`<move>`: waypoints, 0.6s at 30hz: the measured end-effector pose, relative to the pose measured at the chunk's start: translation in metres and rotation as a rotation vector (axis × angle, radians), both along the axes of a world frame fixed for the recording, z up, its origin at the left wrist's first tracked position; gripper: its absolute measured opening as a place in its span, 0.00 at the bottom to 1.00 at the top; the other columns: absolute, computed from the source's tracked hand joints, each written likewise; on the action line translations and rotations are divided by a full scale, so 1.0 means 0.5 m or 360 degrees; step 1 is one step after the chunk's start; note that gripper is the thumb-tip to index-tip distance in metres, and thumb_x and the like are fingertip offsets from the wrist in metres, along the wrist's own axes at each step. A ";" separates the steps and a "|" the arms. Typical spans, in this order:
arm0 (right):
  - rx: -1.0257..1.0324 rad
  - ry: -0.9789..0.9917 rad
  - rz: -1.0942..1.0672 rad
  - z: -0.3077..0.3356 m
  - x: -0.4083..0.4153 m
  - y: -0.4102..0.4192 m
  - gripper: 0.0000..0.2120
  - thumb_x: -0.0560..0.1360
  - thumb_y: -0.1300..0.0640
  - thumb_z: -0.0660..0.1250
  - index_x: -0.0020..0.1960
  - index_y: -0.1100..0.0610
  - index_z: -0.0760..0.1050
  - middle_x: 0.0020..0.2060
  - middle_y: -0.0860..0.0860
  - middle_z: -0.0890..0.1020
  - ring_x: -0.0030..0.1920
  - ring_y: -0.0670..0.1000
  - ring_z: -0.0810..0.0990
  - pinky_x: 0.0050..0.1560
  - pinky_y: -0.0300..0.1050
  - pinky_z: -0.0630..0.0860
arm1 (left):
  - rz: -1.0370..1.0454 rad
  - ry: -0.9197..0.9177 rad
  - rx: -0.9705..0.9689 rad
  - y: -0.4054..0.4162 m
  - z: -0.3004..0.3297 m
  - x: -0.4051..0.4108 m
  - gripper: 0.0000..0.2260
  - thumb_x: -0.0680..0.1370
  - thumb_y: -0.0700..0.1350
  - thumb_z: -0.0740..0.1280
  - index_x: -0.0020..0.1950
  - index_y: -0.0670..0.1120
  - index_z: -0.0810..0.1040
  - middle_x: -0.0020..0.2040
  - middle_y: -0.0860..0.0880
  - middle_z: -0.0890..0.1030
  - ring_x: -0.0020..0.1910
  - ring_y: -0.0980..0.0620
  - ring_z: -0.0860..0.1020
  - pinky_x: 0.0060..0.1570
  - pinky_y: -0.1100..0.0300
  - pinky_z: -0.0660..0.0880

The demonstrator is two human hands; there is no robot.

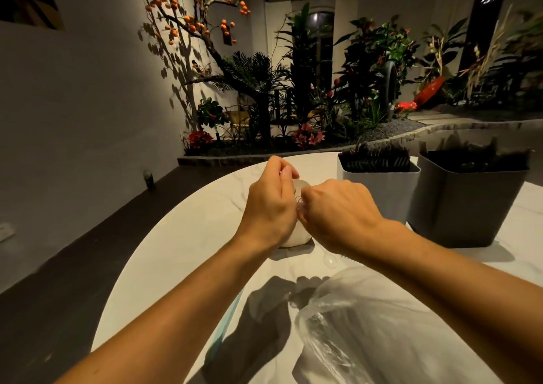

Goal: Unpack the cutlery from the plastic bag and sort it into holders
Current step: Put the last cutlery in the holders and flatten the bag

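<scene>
Both hands meet above a small white holder (pixel 297 240) at the middle of the table. My left hand (pixel 269 204) has its fingers curled, pinching clear plastic cutlery (pixel 299 204) over the holder. From the other side my right hand (pixel 338 213) grips the same clear pieces; its fingers are hidden behind its back. A clear plastic spoon (pixel 330 261) lies on the table just below my right wrist. The crumpled clear plastic bag (pixel 370 325) lies near the front edge under my right forearm. What is inside the white holder is hidden.
A light grey holder (pixel 379 195) filled with black forks stands at the back right, with a dark grey holder (pixel 467 207) of black cutlery beside it. The white marble table (pixel 182 236) curves away on the left. A planted garden bed (pixel 293 104) lies beyond.
</scene>
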State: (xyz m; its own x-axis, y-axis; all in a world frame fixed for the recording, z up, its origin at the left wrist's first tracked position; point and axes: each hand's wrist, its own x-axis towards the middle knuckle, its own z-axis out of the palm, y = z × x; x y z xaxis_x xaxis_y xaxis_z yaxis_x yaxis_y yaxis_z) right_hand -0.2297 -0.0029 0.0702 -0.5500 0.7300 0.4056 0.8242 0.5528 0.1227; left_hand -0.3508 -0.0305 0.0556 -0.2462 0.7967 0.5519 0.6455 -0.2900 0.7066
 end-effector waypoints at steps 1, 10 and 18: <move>0.0039 -0.0021 0.0001 -0.001 0.002 0.000 0.15 0.83 0.44 0.54 0.44 0.53 0.68 0.30 0.49 0.67 0.27 0.48 0.63 0.26 0.43 0.56 | -0.0001 -0.0001 -0.0010 -0.001 0.000 0.002 0.10 0.87 0.47 0.52 0.55 0.47 0.72 0.40 0.53 0.76 0.39 0.54 0.75 0.43 0.50 0.78; 0.0107 -0.0146 0.0135 0.000 0.005 0.005 0.13 0.82 0.46 0.58 0.53 0.53 0.77 0.44 0.51 0.67 0.37 0.51 0.65 0.34 0.44 0.60 | 0.0049 -0.0073 -0.0195 0.008 -0.008 -0.002 0.07 0.86 0.48 0.52 0.58 0.50 0.69 0.44 0.53 0.75 0.44 0.54 0.76 0.48 0.53 0.80; -0.0650 0.0388 0.0409 -0.031 0.000 0.017 0.16 0.81 0.50 0.62 0.35 0.50 0.66 0.33 0.49 0.73 0.33 0.52 0.71 0.34 0.49 0.68 | -0.0301 -0.0718 -0.0388 -0.005 0.014 0.018 0.24 0.85 0.58 0.47 0.62 0.42 0.72 0.56 0.47 0.77 0.52 0.55 0.75 0.46 0.63 0.70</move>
State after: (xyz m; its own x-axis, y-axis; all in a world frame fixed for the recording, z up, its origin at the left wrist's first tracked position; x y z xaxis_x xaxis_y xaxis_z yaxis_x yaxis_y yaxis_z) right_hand -0.2299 0.0054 0.0545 -0.6571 0.7093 0.2550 0.6338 0.7031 -0.3224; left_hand -0.3421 -0.0330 0.0627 -0.2558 0.9418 0.2181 0.2151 -0.1645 0.9626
